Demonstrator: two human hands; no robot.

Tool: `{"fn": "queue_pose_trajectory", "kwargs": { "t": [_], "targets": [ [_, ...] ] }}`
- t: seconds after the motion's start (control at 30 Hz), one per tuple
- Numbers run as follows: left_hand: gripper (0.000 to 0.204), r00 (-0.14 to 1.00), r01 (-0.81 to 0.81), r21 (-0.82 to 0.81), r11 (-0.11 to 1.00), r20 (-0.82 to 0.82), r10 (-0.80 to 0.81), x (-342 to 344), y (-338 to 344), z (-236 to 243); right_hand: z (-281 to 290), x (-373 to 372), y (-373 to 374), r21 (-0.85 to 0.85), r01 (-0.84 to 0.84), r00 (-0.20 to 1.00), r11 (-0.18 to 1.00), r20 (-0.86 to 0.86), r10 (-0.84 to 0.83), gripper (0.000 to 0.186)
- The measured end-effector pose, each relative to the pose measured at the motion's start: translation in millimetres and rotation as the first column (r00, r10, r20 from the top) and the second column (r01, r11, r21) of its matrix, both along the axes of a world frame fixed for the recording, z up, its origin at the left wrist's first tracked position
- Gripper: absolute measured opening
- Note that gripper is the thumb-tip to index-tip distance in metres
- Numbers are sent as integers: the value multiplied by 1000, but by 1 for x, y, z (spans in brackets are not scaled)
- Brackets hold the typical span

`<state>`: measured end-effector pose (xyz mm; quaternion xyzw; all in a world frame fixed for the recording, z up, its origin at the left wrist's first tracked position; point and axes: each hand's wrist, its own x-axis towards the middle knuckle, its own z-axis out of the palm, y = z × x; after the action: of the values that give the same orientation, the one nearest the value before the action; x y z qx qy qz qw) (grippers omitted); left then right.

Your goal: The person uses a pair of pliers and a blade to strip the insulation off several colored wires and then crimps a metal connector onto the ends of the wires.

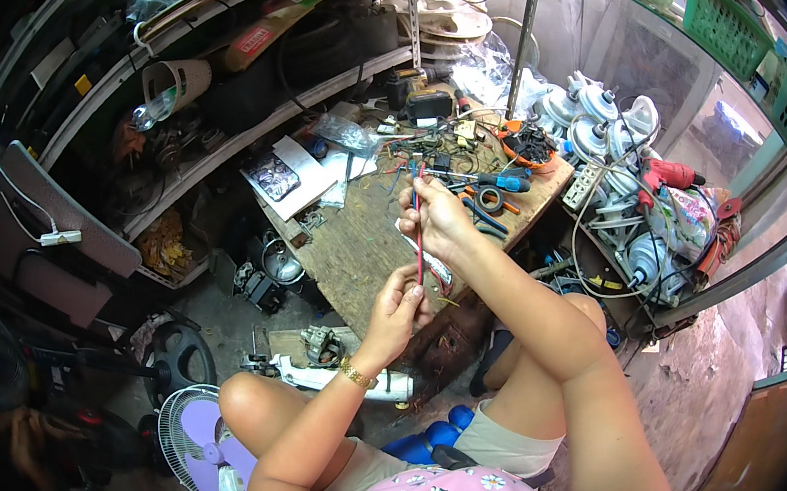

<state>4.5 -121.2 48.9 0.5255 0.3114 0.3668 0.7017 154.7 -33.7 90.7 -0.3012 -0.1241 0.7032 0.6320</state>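
Note:
A thin red-and-dark wire (420, 242) stretches between my two hands above the front part of the wooden workbench (343, 264). My left hand (393, 309), with a gold band on the wrist, pinches its lower end. Farther up, my right hand (439, 218) is closed around the upper part, and a short tip sticks out past the fingers. Beyond that hand lie a blue-handled screwdriver (503, 182), a roll of dark tape (489, 199) and blue-handled pliers (484, 219). A white strip-like piece (439, 268) shows partly behind my hands; I cannot make out what it is.
An orange basket (529, 147) of dark small parts and tangled wires sit at the bench's back. White fan motors (590, 132) and a red drill (669, 176) are heaped to the right. Loaded shelves (230, 156) stand left. A purple-bladed fan (211, 452) is at lower left.

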Motion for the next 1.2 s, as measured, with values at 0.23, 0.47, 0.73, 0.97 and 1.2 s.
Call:
{"fn": "queue_pose_trajectory", "kwargs": {
  "t": [0.23,0.47,0.73,0.97,1.2],
  "targets": [
    [10,978,-121,120,985,-155,139,-14,49,-25,14,-12,-24,258,95,979,961,148,-137,6],
    [12,869,-238,159,958,-406,283,-18,91,-49,-42,72,29,225,-34,232,974,950,-211,36],
    [11,466,-179,782,597,-467,751,-42,117,-91,-92,24,-11,-90,-253,-567,963,821,-72,27],
    [12,927,-343,139,929,-111,359,-43,107,-10,-107,11,-9,-3,-148,-573,989,815,-84,36],
    [13,953,-206,-181,962,186,239,-68,52,38,-26,22,-34,94,-188,649,978,759,52,36]
  ]
}}
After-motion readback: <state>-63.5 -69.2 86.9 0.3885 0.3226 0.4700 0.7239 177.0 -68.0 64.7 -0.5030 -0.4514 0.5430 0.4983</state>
